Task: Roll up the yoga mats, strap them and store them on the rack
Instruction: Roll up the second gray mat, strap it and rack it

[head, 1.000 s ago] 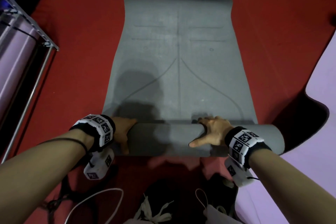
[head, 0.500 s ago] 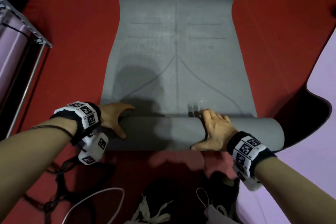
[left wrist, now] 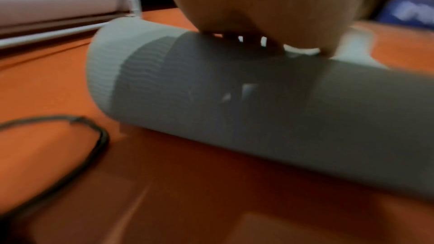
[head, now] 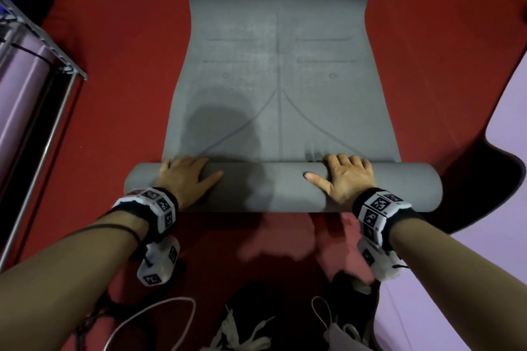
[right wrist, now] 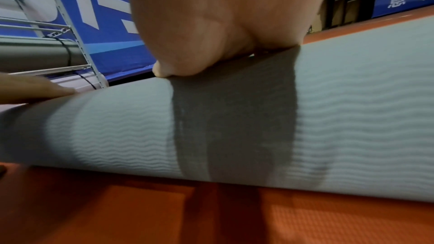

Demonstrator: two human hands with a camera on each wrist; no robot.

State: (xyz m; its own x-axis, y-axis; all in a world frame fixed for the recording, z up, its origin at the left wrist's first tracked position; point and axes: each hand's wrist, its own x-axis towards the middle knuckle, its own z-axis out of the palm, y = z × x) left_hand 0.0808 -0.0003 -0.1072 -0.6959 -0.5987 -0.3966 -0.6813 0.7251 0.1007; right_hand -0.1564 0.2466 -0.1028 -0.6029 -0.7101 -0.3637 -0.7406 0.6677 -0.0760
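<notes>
A grey yoga mat [head: 278,80] lies on the red floor, its near end wound into a thick roll [head: 273,188] that spans the view. My left hand [head: 185,174] lies flat on top of the roll near its left end, thumb pointing inward. My right hand [head: 345,174] presses flat on the roll right of centre, fingers reaching over its far side. The blurred left wrist view shows the roll's ribbed end [left wrist: 211,99] under my palm. The right wrist view shows the wavy-textured roll [right wrist: 234,127] beneath my palm.
A metal rack [head: 45,37] holding rolled mats stands at the left. A purple mat [head: 507,151] lies flat at the right, its dark edge curled. A black strap [left wrist: 77,140] lies on the floor near my left wrist. Shoes and white cords [head: 245,330] sit by my legs.
The left hand moved from the roll's left end onto its top. Both hands pushed the roll forward, so the roll is thicker and the flat part shorter.
</notes>
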